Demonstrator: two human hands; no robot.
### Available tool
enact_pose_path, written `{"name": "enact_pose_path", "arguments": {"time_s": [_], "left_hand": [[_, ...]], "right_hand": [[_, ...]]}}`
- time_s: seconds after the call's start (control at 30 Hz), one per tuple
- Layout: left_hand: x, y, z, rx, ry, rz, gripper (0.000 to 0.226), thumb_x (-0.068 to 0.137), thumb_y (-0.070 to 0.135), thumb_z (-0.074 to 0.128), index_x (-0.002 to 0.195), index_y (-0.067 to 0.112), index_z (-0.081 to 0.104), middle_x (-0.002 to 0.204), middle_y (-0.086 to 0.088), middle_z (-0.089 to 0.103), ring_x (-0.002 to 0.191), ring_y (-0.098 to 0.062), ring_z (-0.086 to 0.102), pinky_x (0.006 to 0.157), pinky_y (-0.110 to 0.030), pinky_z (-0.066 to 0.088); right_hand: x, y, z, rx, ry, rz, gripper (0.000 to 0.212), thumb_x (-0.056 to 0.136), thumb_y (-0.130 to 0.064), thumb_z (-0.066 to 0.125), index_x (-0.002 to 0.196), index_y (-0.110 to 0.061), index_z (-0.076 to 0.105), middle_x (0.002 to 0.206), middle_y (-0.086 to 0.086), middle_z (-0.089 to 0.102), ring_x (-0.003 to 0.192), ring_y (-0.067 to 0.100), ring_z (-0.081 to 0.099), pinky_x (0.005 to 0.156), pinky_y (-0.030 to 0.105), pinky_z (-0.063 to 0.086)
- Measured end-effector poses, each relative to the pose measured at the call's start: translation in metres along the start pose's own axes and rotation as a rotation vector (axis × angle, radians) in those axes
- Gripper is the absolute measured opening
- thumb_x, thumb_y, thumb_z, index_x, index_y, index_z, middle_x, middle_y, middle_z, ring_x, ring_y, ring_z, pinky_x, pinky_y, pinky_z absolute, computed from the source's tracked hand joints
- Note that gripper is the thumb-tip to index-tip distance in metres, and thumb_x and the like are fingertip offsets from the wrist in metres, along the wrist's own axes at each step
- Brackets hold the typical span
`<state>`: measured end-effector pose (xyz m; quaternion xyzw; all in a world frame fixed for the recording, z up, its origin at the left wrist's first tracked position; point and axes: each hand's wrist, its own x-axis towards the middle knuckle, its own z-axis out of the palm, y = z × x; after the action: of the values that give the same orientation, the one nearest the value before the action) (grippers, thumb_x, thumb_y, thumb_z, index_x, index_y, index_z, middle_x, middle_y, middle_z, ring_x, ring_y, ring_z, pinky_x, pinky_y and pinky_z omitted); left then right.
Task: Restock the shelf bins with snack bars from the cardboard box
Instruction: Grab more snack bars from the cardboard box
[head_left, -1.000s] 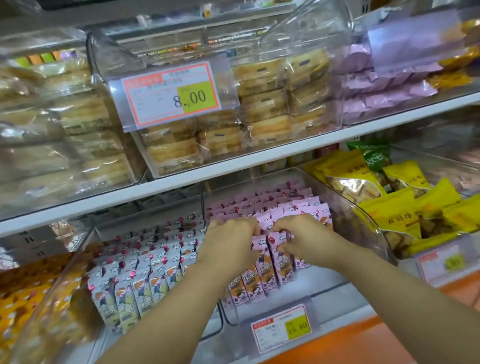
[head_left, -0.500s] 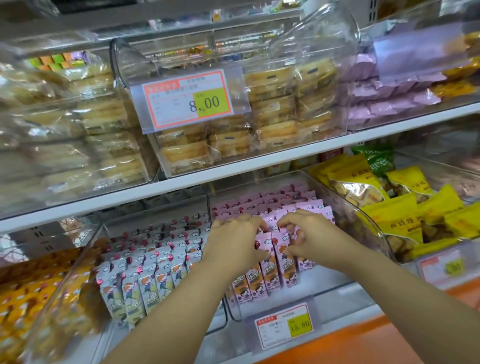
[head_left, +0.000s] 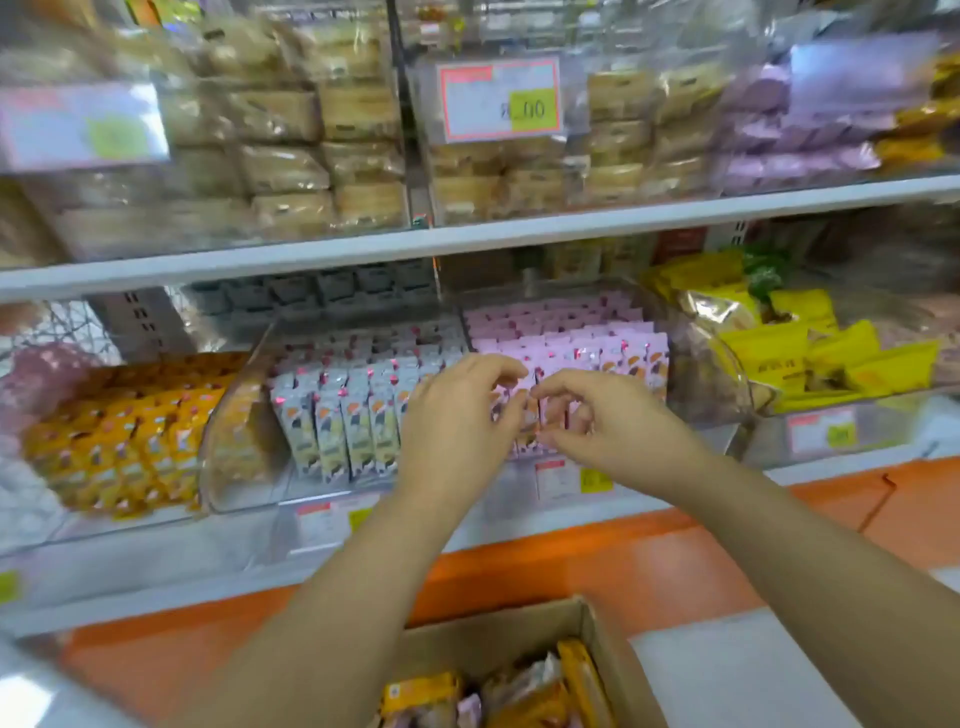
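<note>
At the front row of pink snack bars (head_left: 597, 349), left hand (head_left: 457, 418) and right hand (head_left: 615, 423) have fingers curled over the packs; blur hides whether they pinch any. Square the row upright and flush, no crushing. More stock in cardboard box (head_left: 589, 631) below.

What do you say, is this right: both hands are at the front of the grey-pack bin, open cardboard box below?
Wrong bin. The head view shows the left hand and right hand at the front of the pink-pack bin, right of the grey packs; open cardboard box below.
</note>
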<state>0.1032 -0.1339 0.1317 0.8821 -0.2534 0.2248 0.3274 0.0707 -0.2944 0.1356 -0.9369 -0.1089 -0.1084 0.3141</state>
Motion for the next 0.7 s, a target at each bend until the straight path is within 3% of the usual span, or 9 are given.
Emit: {"name": "enact_pose_path", "arguments": {"time_s": [0.13,0.33,0.4,0.47,0.57,0.63,0.7], "left_hand": [[-0.075,-0.030,-0.021,-0.090,0.066,-0.076,0.017,0.088,0.016,0.063,0.105,0.019,0.065,0.092,0.014,0.056,0.085,-0.005,0.055,0.079,-0.029,0.048],[-0.192,-0.101,-0.025,-0.061,-0.136,-0.341,0.017,0.087,0.016,0.064,0.102,0.024,0.064,0.088,0.013,0.060,0.088,-0.011,0.060,0.079,-0.033,0.050],[-0.222,-0.120,-0.026,-0.060,-0.236,-0.447,0.018,0.090,0.016,0.062,0.107,0.021,0.062,0.094,0.010,0.059,0.093,-0.011,0.059,0.080,-0.027,0.046],[-0.249,-0.136,-0.025,-0.038,-0.367,-0.565,0.022,0.094,0.020,0.057,0.116,0.021,0.059,0.104,0.009,0.057,0.098,-0.010,0.055,0.083,-0.027,0.044],[-0.280,-0.157,-0.017,-0.079,-0.502,-0.712,0.024,0.096,0.026,0.055,0.120,0.020,0.057,0.113,0.007,0.055,0.101,-0.011,0.052,0.094,-0.033,0.046],[-0.292,-0.167,-0.011,-0.122,-0.541,-0.778,0.021,0.096,0.023,0.055,0.117,0.019,0.058,0.108,0.007,0.052,0.103,-0.015,0.052,0.094,-0.033,0.043],[-0.297,-0.173,-0.003,-0.123,-0.595,-0.805,0.018,0.096,0.019,0.055,0.114,0.018,0.057,0.106,-0.001,0.052,0.099,-0.021,0.052,0.088,-0.032,0.042]], "right_hand": [[-0.048,-0.020,0.049,0.110,-0.028,0.015,0.029,0.085,-0.015,0.067,0.103,-0.033,0.054,0.083,-0.014,0.057,0.064,-0.007,0.053,0.061,0.006,0.039],[-0.097,-0.014,0.146,0.181,-0.128,0.165,0.037,0.081,-0.008,0.071,0.113,-0.020,0.058,0.084,-0.005,0.058,0.061,0.000,0.052,0.061,0.005,0.039],[-0.109,-0.007,0.174,0.173,-0.243,0.240,0.042,0.083,-0.011,0.070,0.120,-0.022,0.054,0.092,-0.004,0.056,0.073,0.011,0.055,0.066,0.011,0.041],[-0.118,0.004,0.197,0.098,-0.387,0.321,0.052,0.086,-0.016,0.068,0.133,-0.020,0.046,0.112,0.003,0.055,0.090,0.020,0.058,0.080,0.026,0.047],[-0.128,0.028,0.219,-0.223,-0.530,0.400,0.066,0.085,-0.029,0.068,0.142,-0.021,0.036,0.132,0.010,0.047,0.116,0.029,0.050,0.097,0.042,0.044],[-0.134,0.042,0.224,-0.389,-0.590,0.446,0.071,0.082,-0.037,0.069,0.142,-0.024,0.034,0.136,0.012,0.042,0.126,0.033,0.039,0.103,0.045,0.039],[-0.138,0.052,0.224,-0.380,-0.643,0.508,0.077,0.080,-0.042,0.070,0.144,-0.023,0.031,0.142,0.016,0.036,0.133,0.035,0.031,0.108,0.043,0.031]]}}
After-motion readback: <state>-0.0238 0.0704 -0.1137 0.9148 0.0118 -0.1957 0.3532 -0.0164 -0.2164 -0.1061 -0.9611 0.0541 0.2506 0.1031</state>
